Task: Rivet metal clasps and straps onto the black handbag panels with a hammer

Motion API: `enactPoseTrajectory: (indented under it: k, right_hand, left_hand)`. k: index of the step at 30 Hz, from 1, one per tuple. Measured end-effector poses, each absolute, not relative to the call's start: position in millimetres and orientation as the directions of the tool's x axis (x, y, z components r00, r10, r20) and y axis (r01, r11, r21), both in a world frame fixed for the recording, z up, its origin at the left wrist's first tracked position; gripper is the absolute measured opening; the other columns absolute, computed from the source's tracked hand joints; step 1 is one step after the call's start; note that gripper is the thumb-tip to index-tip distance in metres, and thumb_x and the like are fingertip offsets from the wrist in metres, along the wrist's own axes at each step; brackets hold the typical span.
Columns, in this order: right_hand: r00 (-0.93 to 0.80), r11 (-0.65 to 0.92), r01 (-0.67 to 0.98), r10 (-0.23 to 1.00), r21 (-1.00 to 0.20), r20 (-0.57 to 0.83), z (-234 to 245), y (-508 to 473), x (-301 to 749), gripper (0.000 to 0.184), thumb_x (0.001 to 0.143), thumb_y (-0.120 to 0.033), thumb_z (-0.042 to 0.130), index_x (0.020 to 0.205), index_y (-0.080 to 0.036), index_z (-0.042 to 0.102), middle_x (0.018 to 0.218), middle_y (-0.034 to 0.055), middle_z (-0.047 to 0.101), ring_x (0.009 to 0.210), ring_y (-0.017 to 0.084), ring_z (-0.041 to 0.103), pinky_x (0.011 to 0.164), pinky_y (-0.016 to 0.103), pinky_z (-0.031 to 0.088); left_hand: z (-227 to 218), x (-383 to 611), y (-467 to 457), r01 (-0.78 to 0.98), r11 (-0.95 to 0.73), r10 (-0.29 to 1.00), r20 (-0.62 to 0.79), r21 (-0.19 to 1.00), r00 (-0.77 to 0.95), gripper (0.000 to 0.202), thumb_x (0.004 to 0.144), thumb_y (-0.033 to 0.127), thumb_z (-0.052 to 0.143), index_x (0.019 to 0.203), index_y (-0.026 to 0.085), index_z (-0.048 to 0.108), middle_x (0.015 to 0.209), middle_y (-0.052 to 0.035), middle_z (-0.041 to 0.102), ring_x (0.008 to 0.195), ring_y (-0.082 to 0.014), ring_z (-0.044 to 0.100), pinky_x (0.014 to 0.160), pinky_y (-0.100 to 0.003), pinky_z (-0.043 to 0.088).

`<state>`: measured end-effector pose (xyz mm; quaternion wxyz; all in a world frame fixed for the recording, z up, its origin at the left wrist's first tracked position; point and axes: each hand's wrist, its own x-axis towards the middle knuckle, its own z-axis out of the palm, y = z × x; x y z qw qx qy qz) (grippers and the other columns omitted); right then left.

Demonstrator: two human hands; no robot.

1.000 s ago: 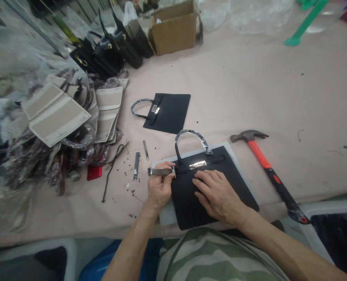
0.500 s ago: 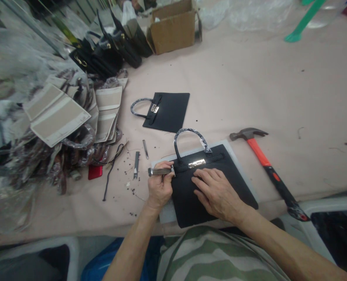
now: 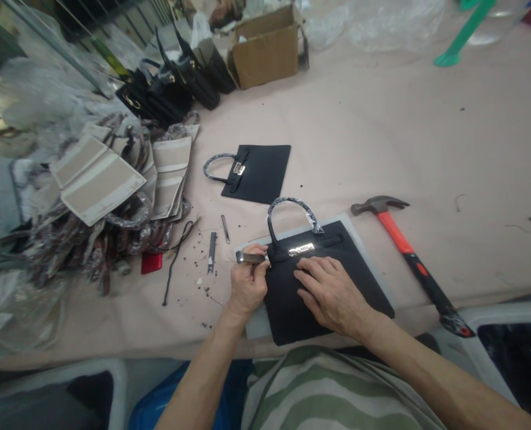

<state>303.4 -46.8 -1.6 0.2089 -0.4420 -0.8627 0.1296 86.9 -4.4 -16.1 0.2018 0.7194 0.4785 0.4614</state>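
A black handbag panel (image 3: 287,298) lies on a pale board (image 3: 359,239), its arched handle (image 3: 292,202) wrapped in clear plastic. A silver clasp plate (image 3: 301,249) sits below the handle. At the panel's upper left edge, my left hand (image 3: 248,286) is closed around a metal punch-like tool (image 3: 251,257), whose flat end meets the strap there. My right hand (image 3: 332,292) rests on the panel just under the clasp, fingers spread and holding nothing. To the right lies a claw hammer (image 3: 399,233) with an orange and black grip.
Another black panel with a handle (image 3: 263,173) lies farther back. Left of my hands are a flat metal strip (image 3: 212,252), a thin metal rod (image 3: 225,229) and a black cord (image 3: 171,275). A heap of beige pieces (image 3: 104,179), black bags (image 3: 171,89) and a cardboard box (image 3: 265,51) stand beyond.
The view has shifted slightly, so things at the left appear a little farther right. The tool in my left hand tilts slightly differently; my right hand stays in place on the panel.
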Motion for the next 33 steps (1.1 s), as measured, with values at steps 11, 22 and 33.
enactPoseTrajectory:
  k: [11, 22, 33]
  right_hand:
    - [-0.201, 0.42, 0.775, 0.873, -0.473, 0.444, 13, -40, 358, 0.021, 0.09, -0.021, 0.056, 0.109, -0.018, 0.066, 0.112, 0.0133, 0.065, 0.105, 0.029, 0.059, 0.093, 0.048, 0.047]
    - [0.13, -0.086, 0.978, 0.963, -0.188, 0.235, -7, -34, 440, 0.033, 0.092, -0.034, 0.051, 0.107, -0.008, 0.065, 0.103, 0.0252, 0.064, 0.092, 0.032, 0.058, 0.08, 0.044, 0.044]
    - [0.112, -0.593, 0.192, 0.805, -0.782, -0.582, 7, -11, 443, 0.015, 0.072, -0.028, 0.062, 0.075, -0.022, 0.049, 0.06, -0.0023, 0.047, 0.048, 0.011, 0.042, 0.046, 0.025, 0.035]
  left_hand:
    - [-19, 83, -5, 0.441, -0.459, 0.884, 0.446, 0.771, 0.139, 0.006, 0.092, 0.017, 0.056, 0.097, 0.019, 0.059, 0.105, -0.0095, 0.07, 0.103, -0.0208, 0.068, 0.093, -0.041, 0.055]
    - [-19, 89, -5, 0.476, -0.441, 0.888, 0.448, 0.761, 0.107, 0.008, 0.09, 0.015, 0.055, 0.095, 0.018, 0.061, 0.101, -0.0091, 0.071, 0.098, -0.0203, 0.069, 0.088, -0.037, 0.057]
    - [-17, 94, -2, 0.467, -0.451, 0.882, 0.46, 0.761, 0.102, 0.013, 0.085, 0.012, 0.055, 0.095, 0.019, 0.06, 0.099, -0.0071, 0.07, 0.093, -0.0193, 0.069, 0.082, -0.032, 0.058]
